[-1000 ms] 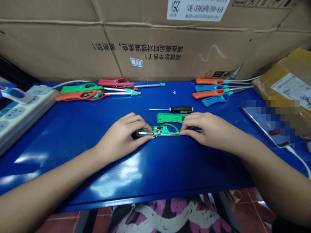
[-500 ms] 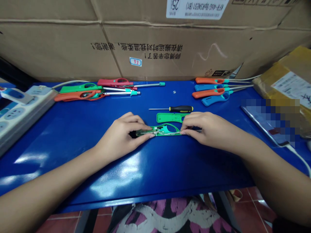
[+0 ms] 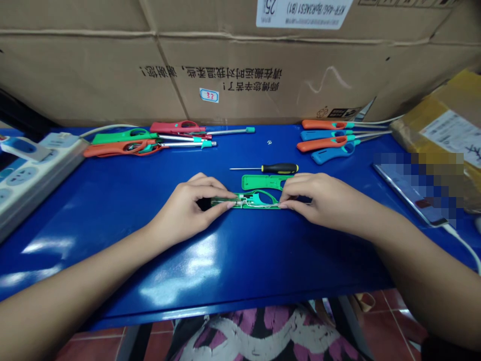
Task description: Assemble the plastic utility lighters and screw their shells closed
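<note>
An opened green lighter lies on the blue table with its inside facing up, showing a clear fuel tank, a turquoise trigger and thin white wires. My left hand is closed on its tank end, thumb in front and fingers behind. At the other end, my right hand pinches the wires and the lighter's front end; its fingertips hide exactly what they grip. The loose green shell half lies just behind, partly covered by my right hand. Behind that rests a black-and-yellow screwdriver.
Several lighters lie at the back left, and orange and blue ones at the back right. A power strip stands left. To the right are a phone and a taped parcel. A large carton walls the back.
My left thumb and fingers have shifted slightly on the tank end, and the lighter has tipped a little. The right hand keeps its pinch in nearly the same place.
</note>
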### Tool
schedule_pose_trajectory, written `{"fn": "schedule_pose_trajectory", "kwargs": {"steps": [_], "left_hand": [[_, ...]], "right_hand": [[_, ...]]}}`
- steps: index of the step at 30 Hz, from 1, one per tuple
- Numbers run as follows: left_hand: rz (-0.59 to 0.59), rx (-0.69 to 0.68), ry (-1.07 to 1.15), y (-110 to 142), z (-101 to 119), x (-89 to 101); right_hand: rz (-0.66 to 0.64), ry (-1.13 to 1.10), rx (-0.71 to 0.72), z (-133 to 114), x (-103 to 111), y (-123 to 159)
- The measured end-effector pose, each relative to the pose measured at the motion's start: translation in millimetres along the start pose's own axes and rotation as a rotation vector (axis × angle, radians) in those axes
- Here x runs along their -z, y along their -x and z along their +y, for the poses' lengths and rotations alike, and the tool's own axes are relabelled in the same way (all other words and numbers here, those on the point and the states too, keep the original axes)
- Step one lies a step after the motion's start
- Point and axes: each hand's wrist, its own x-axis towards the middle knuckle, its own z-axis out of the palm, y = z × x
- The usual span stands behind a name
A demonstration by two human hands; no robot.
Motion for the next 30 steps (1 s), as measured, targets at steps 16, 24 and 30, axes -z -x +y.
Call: {"fn": "schedule_pose_trajectory", "kwargs": {"steps": [16,24,30], "left_hand": [[0.049,-0.018,0.055,-0.9,-2.1,-6.8],[0.059,-0.125,-0.111,-0.8,3.8,-2.3],[0.036,-0.103,-0.104,0.6,4.7,0.1]], "right_hand": [[0.000,0.002,0.012,-1.3,0.8,-0.7],[-0.002,0.003,0.006,-2.2,0.9,-1.0],[-0.001,-0.007,0.000,-2.2,0.4,-1.2]]}}
